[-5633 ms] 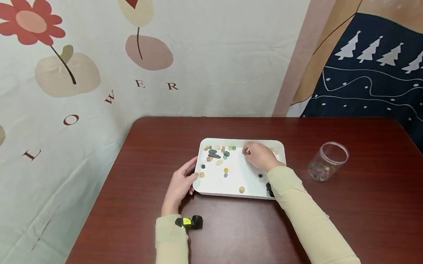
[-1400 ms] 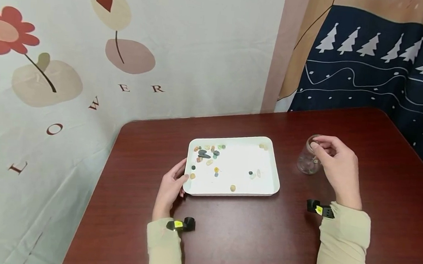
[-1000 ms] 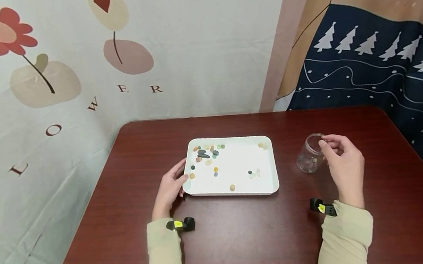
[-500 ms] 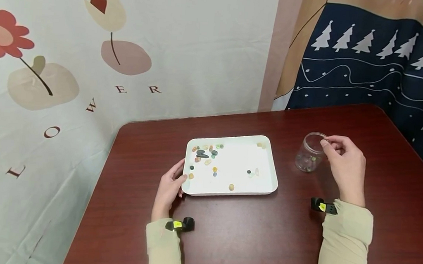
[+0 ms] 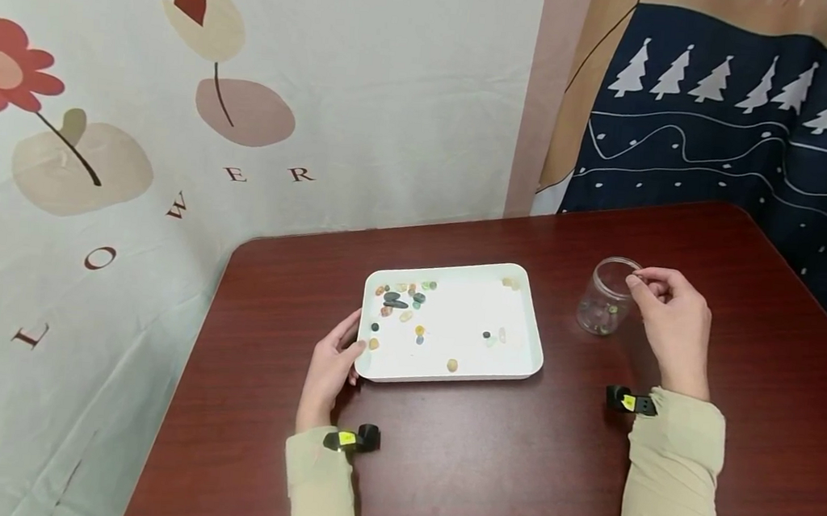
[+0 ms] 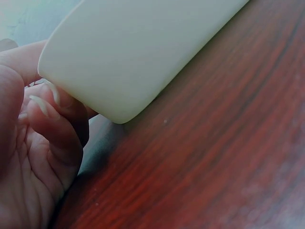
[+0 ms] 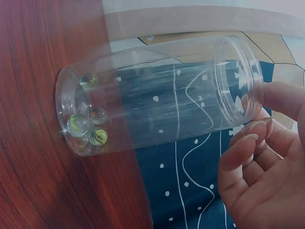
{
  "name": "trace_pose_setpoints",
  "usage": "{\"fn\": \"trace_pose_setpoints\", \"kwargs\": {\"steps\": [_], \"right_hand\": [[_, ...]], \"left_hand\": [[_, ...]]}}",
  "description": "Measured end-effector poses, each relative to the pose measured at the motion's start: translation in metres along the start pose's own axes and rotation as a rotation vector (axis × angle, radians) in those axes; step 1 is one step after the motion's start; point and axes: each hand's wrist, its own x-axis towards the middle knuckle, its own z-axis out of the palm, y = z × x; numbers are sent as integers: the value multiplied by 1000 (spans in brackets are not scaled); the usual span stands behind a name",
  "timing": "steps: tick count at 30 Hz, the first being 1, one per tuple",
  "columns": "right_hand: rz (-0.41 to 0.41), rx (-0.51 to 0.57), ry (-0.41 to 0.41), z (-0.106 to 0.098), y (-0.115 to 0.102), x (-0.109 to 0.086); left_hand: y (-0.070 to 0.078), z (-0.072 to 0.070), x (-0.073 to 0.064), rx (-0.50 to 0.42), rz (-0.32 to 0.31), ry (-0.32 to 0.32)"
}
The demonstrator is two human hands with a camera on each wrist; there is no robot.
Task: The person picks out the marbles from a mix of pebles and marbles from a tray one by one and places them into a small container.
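Note:
My left hand (image 5: 332,365) grips the front left corner of a white tray (image 5: 469,295), thumb at the rim; its curled fingers show under the edge in the left wrist view. Small colored stones (image 5: 396,298) cluster in the tray's back left, with a few others scattered, including a tan one (image 5: 452,365) at the front. To the right stands a clear jar (image 5: 595,301), upright and lidless. My right hand (image 5: 674,327) pinches its rim between thumb and finger. Several glass marbles (image 7: 98,137) lie at the jar's bottom in the right wrist view.
Tray and jar stand on a dark red-brown wooden table (image 5: 484,466). Behind rises a pale curtain (image 5: 412,88) with flower prints; a navy cloth (image 5: 713,152) with white trees hangs at the back right. Each wrist wears a black camera band (image 5: 631,401).
My right hand has gone from the tray to the jar, over its mouth, then slightly right to the rim. My left hand stays on the tray. The head view has shifted.

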Motion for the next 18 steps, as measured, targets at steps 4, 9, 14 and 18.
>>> {"fn": "trace_pose_setpoints", "kwargs": {"steps": [4,9,14,18], "right_hand": [[6,15,-25,0,0,0],[10,31,-46,0,-1,1],[-17,32,-55,0,0,2],[-35,46,-60,1,1,1]], "left_hand": [[1,-1,-1,-13,-16,-10],[6,-3,-2,-24,-43,-21],[4,-2,-1,-28,-33,-21],[3,-1,-1,-19,-17,-12]]}}
